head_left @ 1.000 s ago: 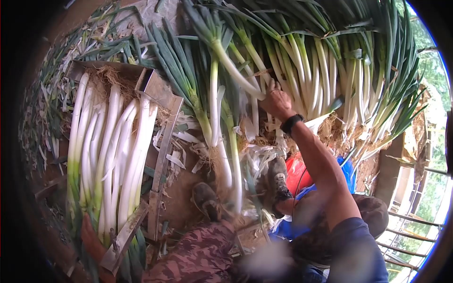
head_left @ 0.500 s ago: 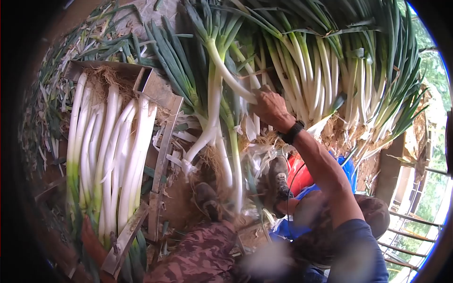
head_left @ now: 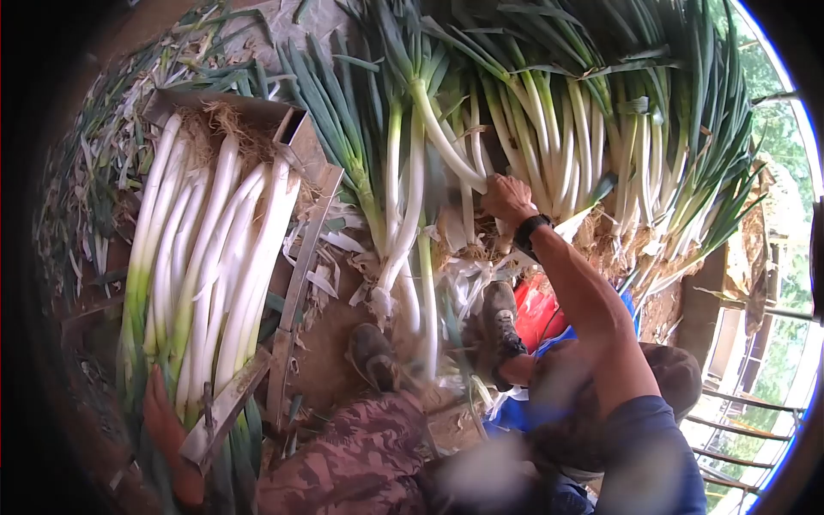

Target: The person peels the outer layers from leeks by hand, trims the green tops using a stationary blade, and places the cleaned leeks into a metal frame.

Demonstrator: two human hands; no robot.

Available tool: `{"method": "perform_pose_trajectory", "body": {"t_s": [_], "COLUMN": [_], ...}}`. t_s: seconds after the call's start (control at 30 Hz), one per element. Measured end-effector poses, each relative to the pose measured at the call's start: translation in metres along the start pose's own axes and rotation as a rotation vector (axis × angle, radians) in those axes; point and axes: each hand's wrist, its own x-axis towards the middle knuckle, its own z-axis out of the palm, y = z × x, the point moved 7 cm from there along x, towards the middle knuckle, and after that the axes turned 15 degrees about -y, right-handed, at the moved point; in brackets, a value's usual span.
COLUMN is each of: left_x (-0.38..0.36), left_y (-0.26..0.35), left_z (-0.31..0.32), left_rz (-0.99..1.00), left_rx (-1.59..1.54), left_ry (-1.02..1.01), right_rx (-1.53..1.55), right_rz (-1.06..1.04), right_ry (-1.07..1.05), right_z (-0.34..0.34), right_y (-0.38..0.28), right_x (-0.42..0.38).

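Note:
My right hand [head_left: 508, 199], with a dark watch on its wrist, is closed round the lower end of a long green onion [head_left: 446, 142]. The white stalk bends up and left to dark leaves. Other green onions [head_left: 416, 189] stand or lean just left of it, roots down. At lower left, my left hand [head_left: 165, 422] lies against the green parts of a bundle of green onions [head_left: 206, 257], its fingers stretched out along them. That bundle rests in a metal frame [head_left: 300, 283], with roots at the top end against the frame's end plate.
A thick row of green onions [head_left: 584, 154] leans along the far side to the right. Leaf trimmings [head_left: 94, 180] litter the left. My shoes [head_left: 373, 356] are on the ground between frame and row, near a red object [head_left: 541, 311]. Railings [head_left: 747, 429] are at right.
The right hand has shifted slightly right with the green onion. The stalks beside it also sit further right. The frame appears shifted right as the view moved. More of the left hand shows.

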Motion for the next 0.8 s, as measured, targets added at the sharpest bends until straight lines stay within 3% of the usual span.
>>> {"method": "perform_pose_trajectory", "body": {"t_s": [0.23, 0.3, 0.37, 0.43, 0.47, 0.57, 0.63, 0.7, 0.8], "left_x": [0.0, 0.002, 0.001, -0.002, -0.01, -0.032, -0.048, -0.079, -0.1], "left_y": [0.017, 0.022, 0.018, 0.012, 0.018, 0.017, 0.05, 0.139, 0.265], "left_z": [-0.024, -0.031, -0.034, -0.037, -0.056, -0.098, -0.139, -0.203, -0.228], "left_rz": [-0.04, -0.053, -0.068, -0.026, -0.013, 0.027, 0.046, 0.2, 0.615], "left_rx": [-0.107, -0.24, -0.231, -0.219, -0.288, -0.379, -0.421, -0.418, -0.465], "left_ry": [-0.037, -0.173, -0.158, -0.198, -0.188, -0.234, -0.146, 0.017, 0.191], "right_rx": [-0.194, -0.387, -0.377, -0.625, -0.734, -1.045, -1.014, -1.08, -1.151], "right_rz": [-0.143, -0.214, -0.14, -0.205, -0.01, 0.034, 0.006, 0.07, 0.014], "right_ry": [0.029, 0.067, 0.006, 0.235, 0.013, 0.255, 0.289, 0.294, 0.408], "right_z": [-0.103, -0.127, -0.141, -0.153, -0.159, -0.184, -0.211, -0.235, -0.254], "right_y": [-0.041, -0.047, -0.034, -0.023, -0.016, 0.012, 0.011, 0.003, -0.007], "right_x": [-0.089, -0.129, -0.167, -0.211, -0.221, -0.252, -0.296, -0.346, -0.412]}}
